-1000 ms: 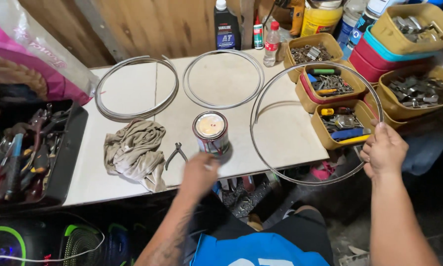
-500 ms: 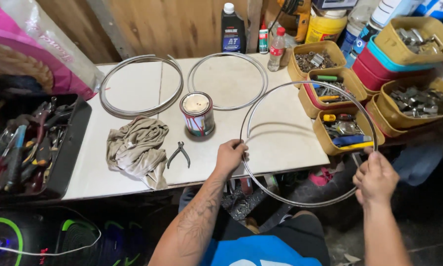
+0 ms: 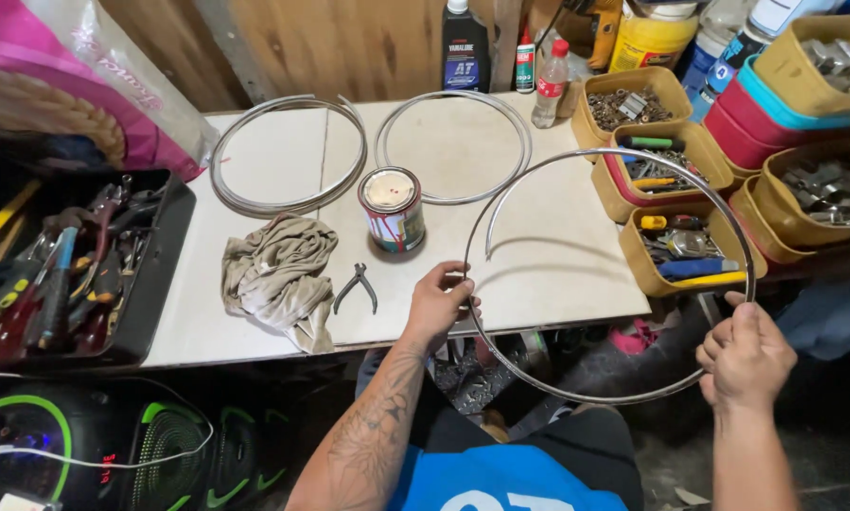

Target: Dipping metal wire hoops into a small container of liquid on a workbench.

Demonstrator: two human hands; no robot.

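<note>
**Both hands on the big metal ring**

The left hand point(image 3: 441, 305) has its fingers curled tight around the near-left edge of the metal ring point(image 3: 718, 213), right at the front edge of the white table point(image 3: 557, 274). Over on the other side, the right hand point(image 3: 744, 354) pinches the ring's lower right edge, thumb on top, out past the table's corner. The ring hangs tilted, half over the tabletop, half over the person's lap. Just left of the left hand lie small pliers point(image 3: 358, 286) and a crumpled rag point(image 3: 280, 274). A tin can point(image 3: 392, 208) stands upright behind them, with two more rings point(image 3: 288, 156) flat on the table.
</note>
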